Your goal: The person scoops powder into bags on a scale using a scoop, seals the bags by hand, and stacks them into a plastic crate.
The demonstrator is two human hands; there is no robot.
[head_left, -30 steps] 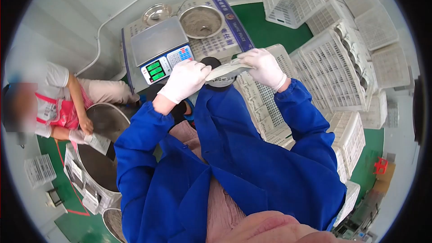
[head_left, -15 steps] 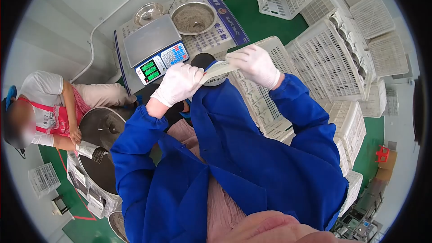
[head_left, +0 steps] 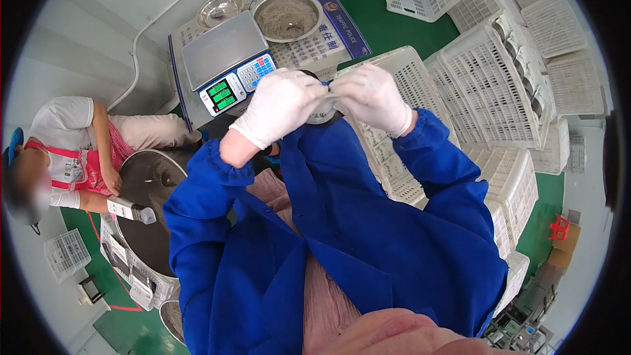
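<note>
In white gloves, both of my hands pinch a pale printed packet (head_left: 321, 117) in front of my chest. My left hand (head_left: 279, 106) is closed at the packet's left side. At its right, my right hand (head_left: 374, 98) has its fingers pressed together, close to the left fingertips. Most of the packet is hidden behind the gloves. Just beyond my left hand stands a digital scale (head_left: 223, 49) with a lit green display and a bare metal plate.
Behind the scale are a steel bowl of grey-brown powder (head_left: 287, 16) and a smaller steel bowl (head_left: 219, 10). White plastic crates (head_left: 486, 85) are stacked at right. At left, a co-worker (head_left: 79, 151) holds a packet (head_left: 130, 210) over a large steel tub (head_left: 141, 243).
My hands have drawn closer together, and less of the packet shows between them. The co-worker's packet has turned, its end now pointing to the right over the tub.
</note>
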